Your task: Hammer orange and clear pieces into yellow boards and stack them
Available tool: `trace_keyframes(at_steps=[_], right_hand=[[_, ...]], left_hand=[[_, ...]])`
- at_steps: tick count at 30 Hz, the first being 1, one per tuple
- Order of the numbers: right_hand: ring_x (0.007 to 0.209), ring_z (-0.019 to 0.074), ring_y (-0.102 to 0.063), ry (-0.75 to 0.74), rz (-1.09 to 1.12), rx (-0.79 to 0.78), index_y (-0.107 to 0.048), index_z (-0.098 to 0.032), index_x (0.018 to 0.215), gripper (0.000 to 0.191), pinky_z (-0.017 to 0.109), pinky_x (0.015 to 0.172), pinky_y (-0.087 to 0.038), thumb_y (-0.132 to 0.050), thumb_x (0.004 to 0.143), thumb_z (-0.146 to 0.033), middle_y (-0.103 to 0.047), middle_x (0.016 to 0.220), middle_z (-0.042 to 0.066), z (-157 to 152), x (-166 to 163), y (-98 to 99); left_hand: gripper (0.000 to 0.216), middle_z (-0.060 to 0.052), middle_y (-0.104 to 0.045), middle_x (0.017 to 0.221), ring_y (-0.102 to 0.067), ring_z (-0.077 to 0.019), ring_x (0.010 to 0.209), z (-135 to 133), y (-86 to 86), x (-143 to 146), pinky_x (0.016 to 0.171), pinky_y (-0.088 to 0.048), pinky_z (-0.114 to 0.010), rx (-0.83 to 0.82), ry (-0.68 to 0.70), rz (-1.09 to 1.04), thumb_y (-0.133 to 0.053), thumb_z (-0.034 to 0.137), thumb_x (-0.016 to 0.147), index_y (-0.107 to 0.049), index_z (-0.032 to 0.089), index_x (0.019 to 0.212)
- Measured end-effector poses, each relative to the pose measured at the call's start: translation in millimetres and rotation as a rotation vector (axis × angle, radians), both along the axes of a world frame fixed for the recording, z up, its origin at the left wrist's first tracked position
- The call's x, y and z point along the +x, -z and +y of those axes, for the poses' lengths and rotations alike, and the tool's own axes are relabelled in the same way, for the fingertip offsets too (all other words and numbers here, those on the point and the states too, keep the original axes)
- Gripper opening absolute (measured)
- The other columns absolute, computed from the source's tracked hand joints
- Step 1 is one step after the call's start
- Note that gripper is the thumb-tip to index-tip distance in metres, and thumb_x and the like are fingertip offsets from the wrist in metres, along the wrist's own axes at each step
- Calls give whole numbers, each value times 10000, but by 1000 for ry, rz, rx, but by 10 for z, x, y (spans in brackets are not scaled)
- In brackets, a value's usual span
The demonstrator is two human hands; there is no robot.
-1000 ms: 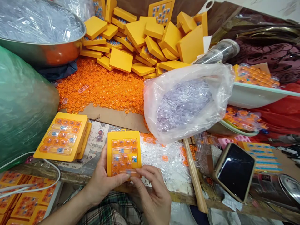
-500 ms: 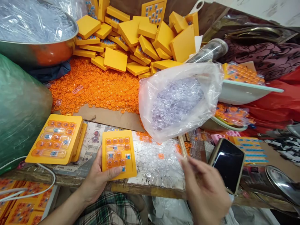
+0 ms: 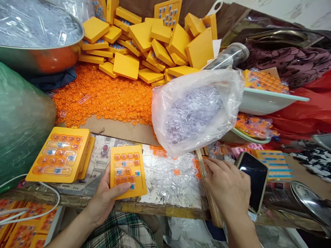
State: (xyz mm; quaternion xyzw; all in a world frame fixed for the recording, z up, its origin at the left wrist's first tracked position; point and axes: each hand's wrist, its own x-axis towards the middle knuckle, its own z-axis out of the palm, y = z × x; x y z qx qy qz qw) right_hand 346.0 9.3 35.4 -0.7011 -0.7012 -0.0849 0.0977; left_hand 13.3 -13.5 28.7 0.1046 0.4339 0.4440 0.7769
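The held yellow case is of smooth plastic, slightly matt, while its keys look glossy and translucent. The white bag is thin, wrinkled plastic with a soft shine. The large bowl is of smooth, reflective metal. The table edge is rough, worn wood, and the checked cloth appears matt.

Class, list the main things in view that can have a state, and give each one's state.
Left hand: gripping the yellow case
Yellow case: partly filled with orange caps
Right hand: beside the wooden stick; grip unclear
Plastic bag: open, holding clear pieces
Phone: screen dark
Metal bowl: heaped with clear strips
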Motion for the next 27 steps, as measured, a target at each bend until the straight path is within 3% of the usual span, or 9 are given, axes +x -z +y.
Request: trace_keyframes(at_steps=[4,6,8,11,14,16,18,23,27], right_hand=[[1037,255,-673,-137,231,-86,-666,-224,1196,375,389,867,-551,-532,847,-214,-715,1151,74,-105,-166,14],[942,223,-706,-153,418,-66,-724,-266,1082,287,342,819,-570,-593,828,-266,-748,1053,38,-134,-231,38],[844,209,-710,-97,514,35,-755,-261,953,177,349,809,-567,-624,840,-301,-754,932,38,-169,-303,42],[816,197,-687,135,631,309,-738,-221,1004,196,367,821,-554,-659,846,-307,-726,945,63,-256,-501,-8],[652,155,-668,268,1022,256,-757,-235,957,201,293,655,-575,-748,772,-311,-719,810,28,-380,-861,-88],[609,146,-666,156,1211,16,-778,-243,852,119,251,573,-571,-771,743,-291,-716,754,21,-455,-1143,-125],[677,150,-686,29,1260,-89,-785,-264,851,98,225,577,-573,-751,761,-244,-721,799,25,-499,-1388,-140],[766,130,-689,-178,1204,-91,-768,-303,967,248,194,638,-572,-685,810,-130,-710,869,14,-505,-1652,-105],[809,122,-671,-220,1100,-4,-753,-288,1012,299,197,701,-561,-662,817,-81,-689,899,17,-518,-1680,-45]], left_hand=[[871,-120,-671,1200,-668,-243,1045,16,-3,9,917,-539,-341,-19,-6,-3,-830,153,648,-368,206,1384],[870,-117,-672,1201,-668,-240,1043,19,-10,16,916,-540,-342,-22,-9,-13,-829,147,645,-372,210,1383],[871,-117,-671,1207,-667,-242,1046,18,-16,20,917,-540,-348,-17,-10,-23,-830,145,640,-374,214,1379],[883,-124,-675,1201,-668,-256,1049,10,-23,29,916,-539,-355,4,-13,-26,-847,110,590,-404,209,1347],[935,-117,-695,1154,-689,-272,1001,-2,-28,57,887,-555,-376,19,-5,-21,-862,42,511,-415,213,1314],[979,-109,-698,1143,-695,-282,982,-13,-29,83,861,-569,-390,31,-3,-12,-871,14,464,-403,224,1298],[986,-107,-700,1133,-695,-287,983,-24,-32,108,845,-575,-386,56,-8,-5,-878,3,436,-398,225,1269],[879,-106,-720,1051,-714,-260,917,-46,-55,146,797,-582,-343,94,-17,32,-880,36,472,-398,205,1187],[860,-97,-722,1025,-720,-251,906,-56,-64,147,790,-582,-329,114,-29,74,-876,82,520,-377,202,1210]])
